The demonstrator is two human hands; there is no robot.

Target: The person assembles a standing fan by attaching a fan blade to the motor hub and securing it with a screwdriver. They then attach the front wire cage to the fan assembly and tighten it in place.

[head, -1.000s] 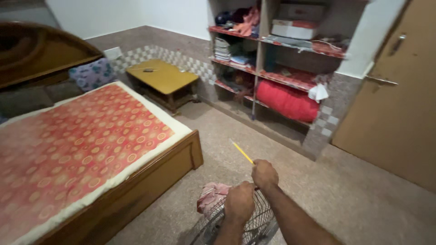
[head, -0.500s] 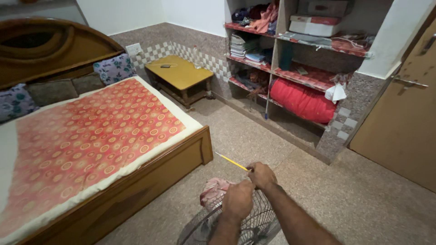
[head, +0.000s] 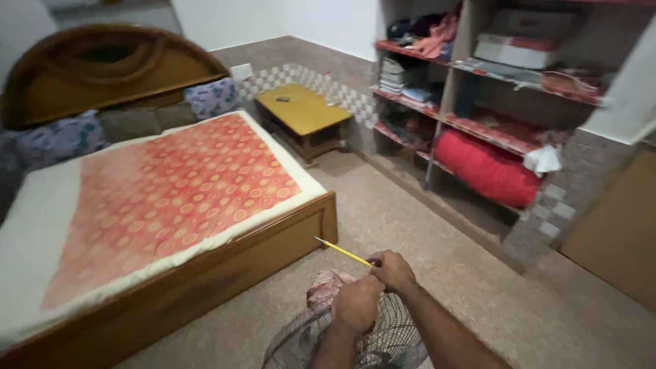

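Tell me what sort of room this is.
Most likely a bedroom in a home. A wooden bed with a red patterned cover fills the left side, a low yellow table stands in the corner, and open wall shelves hold folded clothes, boxes and a red bundle.

Lighting: even, moderately dim indoor light, warm in tone; source not in view. White wall far beyond the hands is the brightest area. Soft shadows lie under the wooden bed frame (head: 205, 273) left of the left hand (head: 357, 305) and inside the open shelf unit (head: 492, 102) up and right of the right hand (head: 392, 269). No glare. Wide-angle bending at edges; right margin smeared; hands reasonably sharp.
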